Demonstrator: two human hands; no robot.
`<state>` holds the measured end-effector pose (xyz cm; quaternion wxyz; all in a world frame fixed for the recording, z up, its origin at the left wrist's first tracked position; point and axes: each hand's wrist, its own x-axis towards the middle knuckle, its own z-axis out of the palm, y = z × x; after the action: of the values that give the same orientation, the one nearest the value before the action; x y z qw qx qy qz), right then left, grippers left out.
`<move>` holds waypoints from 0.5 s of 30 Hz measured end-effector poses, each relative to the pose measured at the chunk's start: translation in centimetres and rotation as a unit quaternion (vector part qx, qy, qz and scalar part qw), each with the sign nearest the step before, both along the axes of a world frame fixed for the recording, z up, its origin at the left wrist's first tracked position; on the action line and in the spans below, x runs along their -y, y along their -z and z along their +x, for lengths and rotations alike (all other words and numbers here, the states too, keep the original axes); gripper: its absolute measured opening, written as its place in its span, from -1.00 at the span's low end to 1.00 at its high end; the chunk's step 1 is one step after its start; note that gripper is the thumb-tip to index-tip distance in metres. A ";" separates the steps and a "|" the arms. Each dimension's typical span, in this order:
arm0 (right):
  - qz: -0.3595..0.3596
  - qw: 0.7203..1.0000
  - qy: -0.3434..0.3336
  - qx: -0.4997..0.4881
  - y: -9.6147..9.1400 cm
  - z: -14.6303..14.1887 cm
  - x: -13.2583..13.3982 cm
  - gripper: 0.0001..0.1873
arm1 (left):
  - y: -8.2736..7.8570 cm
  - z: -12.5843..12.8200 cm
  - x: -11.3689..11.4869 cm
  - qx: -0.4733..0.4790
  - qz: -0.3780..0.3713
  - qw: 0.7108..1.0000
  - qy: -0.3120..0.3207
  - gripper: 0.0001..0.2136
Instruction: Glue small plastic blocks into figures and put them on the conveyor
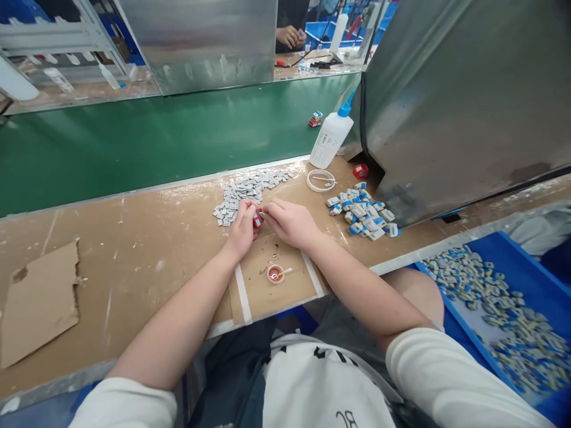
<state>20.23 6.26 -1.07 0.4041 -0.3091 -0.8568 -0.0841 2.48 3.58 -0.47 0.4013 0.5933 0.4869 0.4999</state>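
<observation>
My left hand [243, 229] is closed around a small red plastic part [257, 218] with blue and white bits. Fingertips of my right hand [289, 223] pinch together at the part's right side; whether they hold something small there is hidden. Just beyond my hands lies a spread of small grey pieces [245, 193]. To the right sits a pile of blue, yellow and grey parts [363, 214]. Below my hands, a small round cup [275, 273] of reddish liquid has a thin stick resting in it.
A white bottle with a blue nozzle [331, 139] stands behind a white ring [321, 181]. Torn cardboard [42, 306] lies at left. A blue bin [495, 356] of parts is at right. Beyond the green belt [178, 131] are metal panels and another person's hands [291, 37].
</observation>
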 end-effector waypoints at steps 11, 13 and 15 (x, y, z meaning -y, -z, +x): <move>-0.129 0.984 -0.095 -0.075 0.2 0.2 -0.5 -0.68 | 0.9 -0.3 -0.2 -0.071 0.052 0.996 -0.029 -0.66; -0.152 0.976 -0.121 -0.100 0.3 0.1 -0.7 -0.67 | 1.0 -0.4 -0.1 -0.085 0.068 0.994 -0.031 -0.62; -0.160 0.971 -0.133 -0.119 0.5 -0.1 -0.9 -0.67 | 1.0 -0.5 0.0 -0.094 0.069 0.993 -0.031 -0.60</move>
<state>20.16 7.11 -1.59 0.4564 -0.2603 -0.8383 0.1459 1.97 3.61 -1.52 0.2965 0.6487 0.5049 0.4862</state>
